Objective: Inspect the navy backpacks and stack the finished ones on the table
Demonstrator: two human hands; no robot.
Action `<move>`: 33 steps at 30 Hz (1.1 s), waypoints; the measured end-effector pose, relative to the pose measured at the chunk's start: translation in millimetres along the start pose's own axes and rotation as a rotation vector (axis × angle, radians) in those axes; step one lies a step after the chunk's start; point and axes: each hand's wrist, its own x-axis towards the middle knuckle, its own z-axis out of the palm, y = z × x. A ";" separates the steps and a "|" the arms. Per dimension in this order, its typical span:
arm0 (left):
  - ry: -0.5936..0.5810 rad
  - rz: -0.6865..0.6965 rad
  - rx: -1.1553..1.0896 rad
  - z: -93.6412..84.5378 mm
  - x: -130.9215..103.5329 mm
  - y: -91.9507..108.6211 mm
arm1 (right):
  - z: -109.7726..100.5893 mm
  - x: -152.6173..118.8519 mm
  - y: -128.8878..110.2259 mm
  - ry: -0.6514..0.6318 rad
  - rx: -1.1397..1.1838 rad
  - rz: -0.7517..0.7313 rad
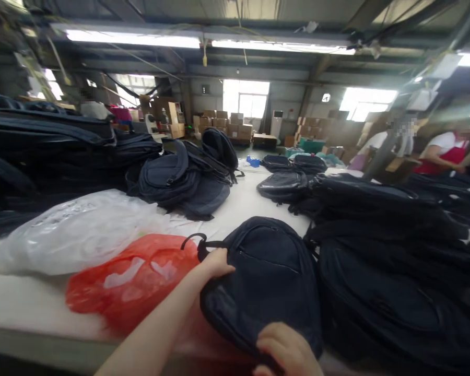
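A dark navy backpack (pixel 268 282) lies on the white table in front of me, its front panel with a curved zip facing up. My left hand (pixel 219 262) grips its left side, fingers curled over the edge near a black strap. At the lower edge of the same backpack, my right hand (pixel 285 347) is closed with bent fingers on the fabric; part of this hand is cut off by the frame. Left of the backpack lies a red plastic bag (pixel 133 277) with pale pieces showing through it.
Behind the red bag rests a clear plastic bag (pixel 78 230). More navy backpacks (pixel 172 177) are piled at the left, and others (pixel 391 297) crowd the right side. The white tabletop (pixel 245 201) runs away between them. Two people (pixel 442 149) stand at the far right.
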 end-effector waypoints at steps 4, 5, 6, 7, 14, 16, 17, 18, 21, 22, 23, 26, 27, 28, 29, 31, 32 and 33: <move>0.018 0.024 0.098 21.9 -15.8 -13.2 | -48.4 -20.4 36.6 0.329 -0.211 0.545; 0.047 0.004 0.114 27.0 -24.4 -15.5 | -53.3 -31.9 49.7 0.358 -0.222 0.695; 0.075 -0.021 0.122 32.5 -33.2 -17.7 | -54.5 -43.6 62.2 0.350 -0.212 0.833; 0.106 -0.042 0.123 38.7 -41.6 -20.1 | -52.4 -54.1 73.2 0.310 -0.180 0.951; 0.347 -0.030 -0.077 85.3 -58.5 -46.0 | -30.9 -37.5 73.8 0.376 0.569 1.111; 0.359 -0.052 -0.177 90.6 -51.9 -51.1 | -41.6 -8.7 48.1 0.465 0.575 0.968; 0.348 -0.074 -0.219 91.4 -48.5 -51.5 | -48.7 6.6 32.5 0.474 0.531 0.861; 0.327 -0.098 -0.255 91.0 -45.7 -50.3 | -55.8 21.4 16.4 0.464 0.484 0.761; 0.220 -0.064 -0.333 82.0 -43.6 -37.5 | -71.1 57.7 -24.6 0.337 0.300 0.542; 0.182 -0.026 -0.325 76.0 -45.6 -31.4 | -73.1 66.2 -33.3 0.296 0.235 0.501; 0.145 0.008 -0.285 68.0 -49.0 -25.0 | -73.5 72.9 -38.7 0.267 0.179 0.474; 0.019 -0.003 -0.041 30.6 -66.2 -3.9 | -69.2 84.7 -39.4 0.231 0.121 0.454; 0.009 -0.024 0.038 14.0 -72.9 4.9 | -67.0 86.7 -36.5 0.229 0.129 0.461; 0.030 -0.029 0.086 -3.9 -79.0 15.3 | -64.6 88.1 -33.2 0.230 0.143 0.469; 0.102 -0.019 0.104 -22.0 -83.5 27.5 | -61.7 88.9 -30.2 0.230 0.163 0.481; 0.312 0.098 0.018 -54.0 -85.4 57.1 | -53.4 89.1 -26.2 0.206 0.227 0.493; 0.331 0.191 -0.047 -65.4 -82.2 73.5 | -47.2 88.3 -25.3 0.185 0.268 0.487; 0.254 0.261 -0.060 -72.0 -76.3 90.0 | -39.4 86.8 -24.8 0.164 0.310 0.477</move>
